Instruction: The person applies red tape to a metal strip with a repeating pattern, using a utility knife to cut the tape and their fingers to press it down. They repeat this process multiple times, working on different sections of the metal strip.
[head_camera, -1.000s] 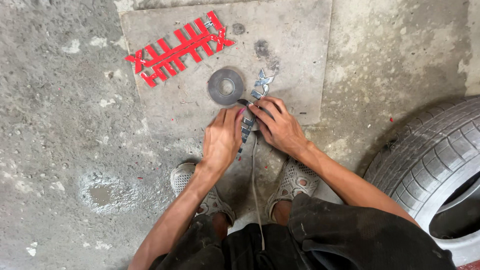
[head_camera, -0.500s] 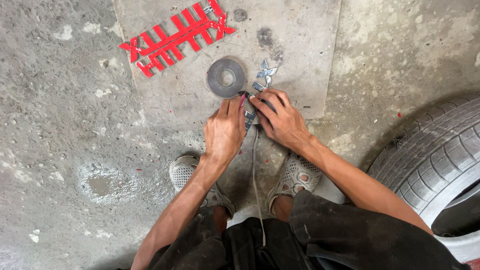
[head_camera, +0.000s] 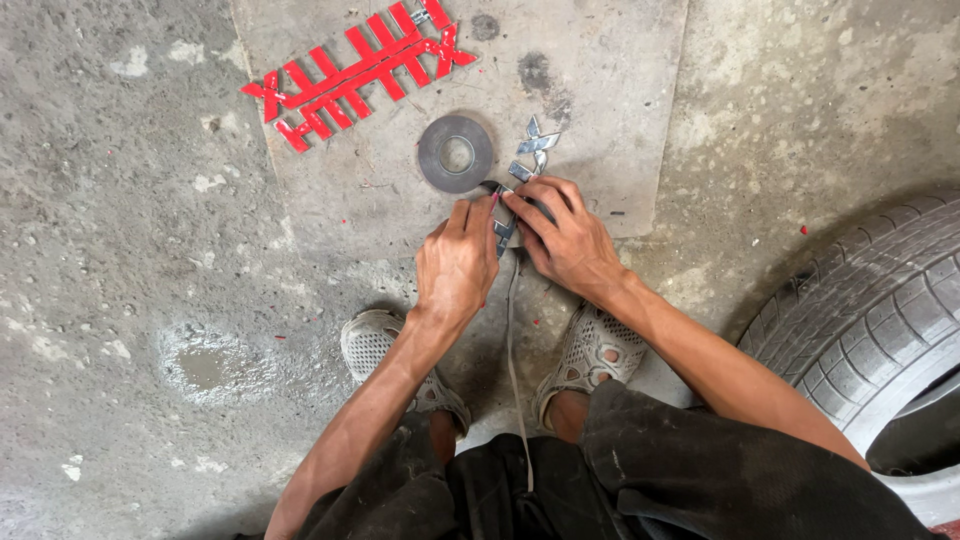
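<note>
I squat over a pale concrete slab (head_camera: 620, 90). My left hand (head_camera: 457, 265) and my right hand (head_camera: 563, 235) meet over a small chrome emblem piece (head_camera: 503, 232), both pinching it with their fingertips. A thin grey tape strip (head_camera: 515, 370) hangs from the piece down between my feet. Just beyond my fingers lies a grey tape roll (head_camera: 456, 153), and more shiny chrome emblem pieces (head_camera: 535, 150) lie to its right. How the piece sits under my fingers is hidden.
Red strips of peeled backing (head_camera: 355, 65) lie in a comb-like pattern at the slab's far left. A car tyre (head_camera: 880, 320) lies at my right. My grey shoes (head_camera: 385, 350) stand on rough, stained concrete floor (head_camera: 130, 300).
The view has shifted slightly. My hands stay together on the chrome piece, with only small finger movements.
</note>
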